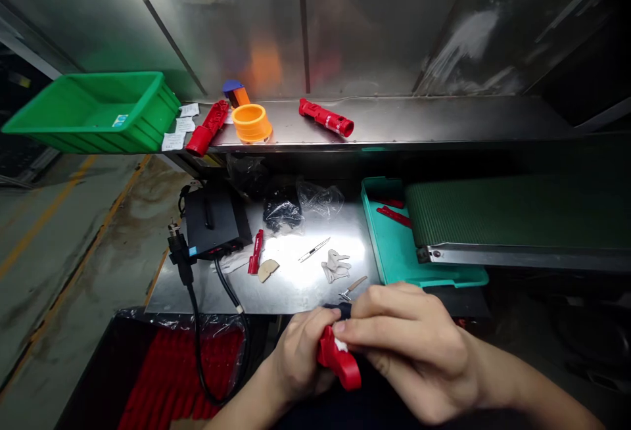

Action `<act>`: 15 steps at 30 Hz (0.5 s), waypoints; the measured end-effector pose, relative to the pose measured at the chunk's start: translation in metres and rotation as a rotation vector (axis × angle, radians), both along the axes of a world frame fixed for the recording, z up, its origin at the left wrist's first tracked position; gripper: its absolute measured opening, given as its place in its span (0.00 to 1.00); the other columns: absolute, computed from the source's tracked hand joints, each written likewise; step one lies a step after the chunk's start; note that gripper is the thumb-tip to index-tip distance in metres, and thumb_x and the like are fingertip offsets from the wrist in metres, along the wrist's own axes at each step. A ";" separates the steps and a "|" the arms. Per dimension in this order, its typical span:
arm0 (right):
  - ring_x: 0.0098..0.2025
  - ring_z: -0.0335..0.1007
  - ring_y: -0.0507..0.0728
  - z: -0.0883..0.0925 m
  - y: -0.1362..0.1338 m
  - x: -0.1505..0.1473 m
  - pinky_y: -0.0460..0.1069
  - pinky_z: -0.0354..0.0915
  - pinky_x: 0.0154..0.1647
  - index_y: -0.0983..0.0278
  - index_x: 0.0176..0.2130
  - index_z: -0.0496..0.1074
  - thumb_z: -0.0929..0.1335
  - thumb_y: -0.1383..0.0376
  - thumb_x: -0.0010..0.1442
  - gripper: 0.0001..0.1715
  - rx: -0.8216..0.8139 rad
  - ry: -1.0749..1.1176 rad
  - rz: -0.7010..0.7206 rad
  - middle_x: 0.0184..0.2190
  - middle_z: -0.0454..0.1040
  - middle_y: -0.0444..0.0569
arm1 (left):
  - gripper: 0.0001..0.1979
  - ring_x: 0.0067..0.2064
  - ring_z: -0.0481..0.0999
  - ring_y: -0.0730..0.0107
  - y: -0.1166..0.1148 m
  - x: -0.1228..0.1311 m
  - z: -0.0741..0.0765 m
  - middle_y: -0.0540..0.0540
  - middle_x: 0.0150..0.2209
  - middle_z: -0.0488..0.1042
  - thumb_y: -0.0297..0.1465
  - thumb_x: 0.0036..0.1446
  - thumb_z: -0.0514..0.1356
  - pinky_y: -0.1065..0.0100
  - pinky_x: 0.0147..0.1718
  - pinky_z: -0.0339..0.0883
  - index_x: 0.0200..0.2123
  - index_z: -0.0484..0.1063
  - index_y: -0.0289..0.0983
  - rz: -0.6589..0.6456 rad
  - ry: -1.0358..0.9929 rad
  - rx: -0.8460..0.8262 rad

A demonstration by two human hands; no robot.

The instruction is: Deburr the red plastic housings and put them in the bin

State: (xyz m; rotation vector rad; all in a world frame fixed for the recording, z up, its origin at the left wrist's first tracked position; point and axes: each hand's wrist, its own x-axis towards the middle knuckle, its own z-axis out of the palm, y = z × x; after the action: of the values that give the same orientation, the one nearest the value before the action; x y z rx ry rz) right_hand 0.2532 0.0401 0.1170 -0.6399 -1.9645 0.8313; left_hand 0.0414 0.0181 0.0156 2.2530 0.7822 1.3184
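Close to my body, my left hand (pixel 305 354) is closed around a red plastic part (pixel 345 371) with a rounded end pointing down toward me. My right hand (pixel 414 344) is closed too, thumb and fingers pinched against the same part. A small white scrap (pixel 340 345), perhaps cloth, shows under those fingertips; its material is unclear. Beyond my hands on the metal table lie a pale wooden-handled tool (pixel 355 284), a whitish glove (pixel 336 265) and a slim metal knife or pen (pixel 314 250).
A turquoise tray (pixel 384 239) with red pieces sits under the end of a green conveyor (pixel 497 213). On the left stand a black box (pixel 211 219) with a cable and a bin of red parts (pixel 172 377). The shelf holds a green crate (pixel 98 114), an orange ring (pixel 252 123) and red parts.
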 end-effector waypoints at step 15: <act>0.31 0.68 0.52 0.009 0.006 -0.002 0.46 0.65 0.30 0.77 0.44 0.82 0.67 0.76 0.67 0.13 -0.245 0.050 0.087 0.32 0.72 0.52 | 0.17 0.26 0.80 0.65 0.005 0.005 0.006 0.45 0.31 0.80 0.36 0.73 0.52 0.68 0.25 0.74 0.57 0.66 0.33 0.026 0.046 0.035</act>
State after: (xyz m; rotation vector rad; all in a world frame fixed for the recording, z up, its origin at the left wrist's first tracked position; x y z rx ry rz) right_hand 0.2513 0.0461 0.1259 -0.6718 -1.8715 1.1435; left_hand 0.0461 0.0232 0.0214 2.3151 0.8125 1.3059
